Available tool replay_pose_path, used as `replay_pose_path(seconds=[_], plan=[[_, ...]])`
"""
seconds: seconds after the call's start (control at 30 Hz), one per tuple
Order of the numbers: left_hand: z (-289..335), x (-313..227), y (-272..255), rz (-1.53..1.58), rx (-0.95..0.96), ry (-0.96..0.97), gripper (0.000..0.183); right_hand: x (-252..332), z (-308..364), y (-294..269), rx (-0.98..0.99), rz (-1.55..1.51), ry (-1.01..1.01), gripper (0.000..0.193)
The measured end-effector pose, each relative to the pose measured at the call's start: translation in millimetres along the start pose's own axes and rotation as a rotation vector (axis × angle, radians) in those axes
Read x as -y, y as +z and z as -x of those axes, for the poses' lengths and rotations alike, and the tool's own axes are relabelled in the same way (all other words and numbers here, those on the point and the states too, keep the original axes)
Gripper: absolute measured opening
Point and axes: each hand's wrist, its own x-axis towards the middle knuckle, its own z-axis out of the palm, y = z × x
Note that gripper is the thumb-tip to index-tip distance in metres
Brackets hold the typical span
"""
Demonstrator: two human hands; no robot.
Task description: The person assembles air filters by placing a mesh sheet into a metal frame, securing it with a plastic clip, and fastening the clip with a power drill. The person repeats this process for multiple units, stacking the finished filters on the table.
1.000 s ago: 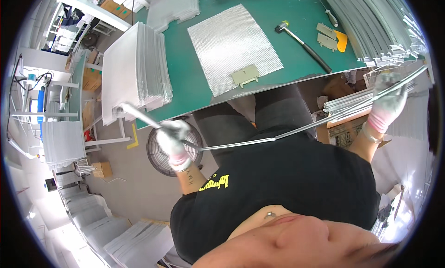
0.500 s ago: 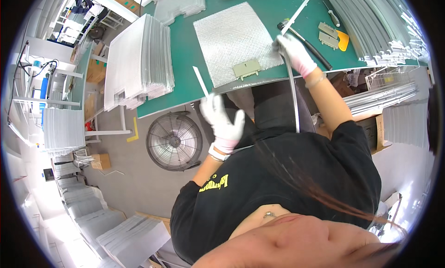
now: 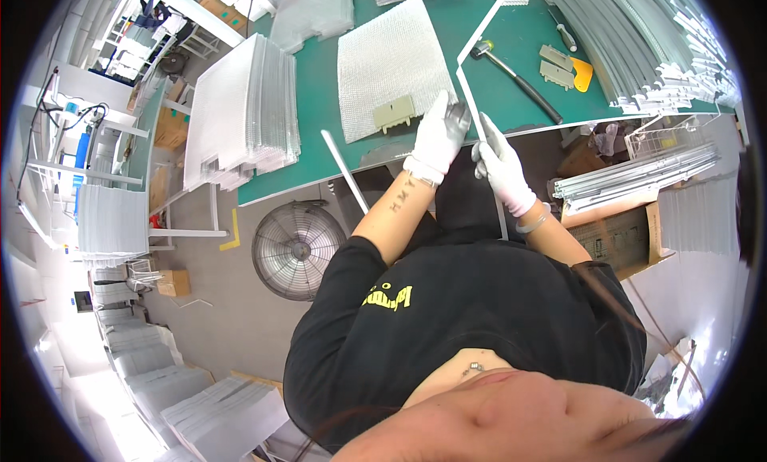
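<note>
In white gloves with grey fingertips, both my hands work at the table's near edge. My left hand (image 3: 442,136) is closed at the near right corner of a silvery mesh sheet (image 3: 391,59), its bent fingers hiding that corner. A tan notched plate (image 3: 394,111) lies on the sheet's near edge. Just to the right, my right hand (image 3: 503,170) grips a thin, bent metal frame strip (image 3: 470,99). The strip runs from the table's far side past my hand toward my lap. Another pale strip length (image 3: 343,168) slants beside my left forearm; whether it joins the same frame is hidden.
A hammer (image 3: 519,83), tan plates (image 3: 557,67), a yellow scraper-like piece (image 3: 583,75) and a screwdriver (image 3: 566,37) lie right on the green table (image 3: 319,134). Stacked mesh sheets (image 3: 240,111) stand left, metal strips (image 3: 639,39) right. A floor fan (image 3: 300,250) is below left.
My left hand has crossed from the loose strip end to the mesh's near right corner. My right hand has slid down the strip toward me. The mesh and its tan plate have shifted left.
</note>
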Motion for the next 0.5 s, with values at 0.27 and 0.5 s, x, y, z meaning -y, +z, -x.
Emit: replay_pose_path(seconds=[0.27,0.5], plan=[[-20.0,15.4,19.4,-0.075,-0.161,0.149,0.036,-1.8,-10.1,-8.5,0.079,-0.203,0.032,0.061],[-44.2,9.4,-21.0,-0.468,-0.064,0.369,0.032,1.2,-4.0,5.3,-0.036,0.135,0.044,0.059]])
